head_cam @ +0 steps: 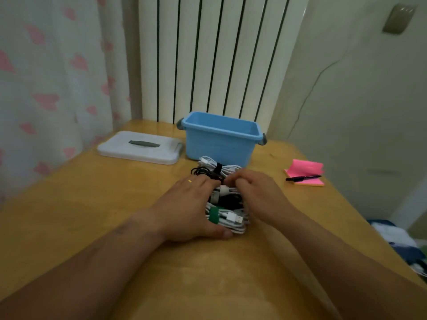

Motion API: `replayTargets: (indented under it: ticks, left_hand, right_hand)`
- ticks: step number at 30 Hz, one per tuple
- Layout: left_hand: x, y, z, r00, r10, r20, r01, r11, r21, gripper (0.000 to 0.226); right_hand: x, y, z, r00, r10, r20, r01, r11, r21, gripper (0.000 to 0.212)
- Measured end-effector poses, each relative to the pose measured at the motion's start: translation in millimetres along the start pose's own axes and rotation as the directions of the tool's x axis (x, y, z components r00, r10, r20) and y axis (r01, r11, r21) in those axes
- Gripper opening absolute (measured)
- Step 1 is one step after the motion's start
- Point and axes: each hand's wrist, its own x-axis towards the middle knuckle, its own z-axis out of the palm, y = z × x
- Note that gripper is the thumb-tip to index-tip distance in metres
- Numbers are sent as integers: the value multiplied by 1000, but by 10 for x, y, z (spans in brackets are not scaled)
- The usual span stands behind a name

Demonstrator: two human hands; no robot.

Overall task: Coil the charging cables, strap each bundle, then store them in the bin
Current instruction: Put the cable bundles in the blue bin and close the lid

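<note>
White and black cable bundles: coiled, strapped and packed in a short row on the wooden desk, right in front of the person and between both hands.
Row axis: it runs away from the person, straight towards the bin. Each coil lies crosswise to that line, with its long side left to right.
Nearest coil: white, banded with a green strap. Its plug points to the right.
Farthest coil: white with a dark strap, just beside the bin's front wall, with a loose-looking black coil at its left.
Left hand: pressed along the left flank of the row, fingers laid forward and thumb hooked round the near end of the closest coil.
Right hand: on the right flank, fingers curled over the top of the middle coils and gripping them.
Bin: blue, lid off, with nothing visible inside from where I stand. It sits dead ahead of the row, so neither hand is clearly nearer.
Coming move, as I judge it: lift the squeezed stack and carry it forward over the front rim. The far coils sit outside the clasp and may be left behind.
Lid: white with a grey handle, flat on the desk left of the bin.
Sticky notes and pen: pink pad with the pen on it, well apart to the right.
</note>
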Motion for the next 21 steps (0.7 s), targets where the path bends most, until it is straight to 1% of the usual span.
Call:
replayTargets:
  ticks: [2,3,4,6,7,8,12,14,15,17,19,20,21]
  left_hand:
    - [29,-15,-24,1000,5,5,-5,1000,9,107]
    - [35,-23,-28,1000,10,15,-10,1000,16,106]
    - [37,-24,-29,1000,16,27,-16,1000,15,105]
    - [22,-34,-32,999,38,38,-38,999,-1,102]
    - [18,-47,-36,998,53,38,-52,999,-6,100]
    - [18,-59,-45,997,66,42,-66,998,-1,99]
    - [46,-67,-86,992,81,92,-85,996,33,97]
    - [126,-45,-152,985,62,162,-63,998,-3,103]
    - [195,-47,-201,976,49,210,-45,999,-24,105]
    - [349,-32,-344,959,37,281,-28,999,-37,94]
    - [466,-40,-430,947,17,322,2,998,-57,80]
    - [492,-51,-457,943,10,333,22,995,-93,76]
    - [501,-73,-464,940,8,341,42,990,-138,75]
  right_hand:
    - [265,28,-68,995,18,-94,-22,999,-42,30]
    - [407,32,-81,997,15,-82,-23,995,-99,32]
    - [544,31,-70,1000,12,-24,-16,986,-167,35]
    - [715,8,28,988,39,152,3,964,-267,34]
    - [724,4,104,975,50,214,16,956,-294,32]
    - [695,11,159,969,54,242,24,951,-308,32]
    - [548,83,171,967,-10,254,76,965,-253,30]
    - [587,68,134,967,-1,255,64,968,-241,30]
    - [642,53,143,973,16,231,42,969,-242,32]
    - [774,43,194,991,29,133,6,966,-257,37]
    - [906,69,232,998,11,62,9,951,-310,32]
    - [964,91,240,997,24,79,2,949,-315,28]
    - [989,87,235,987,57,150,-10,955,-297,27]
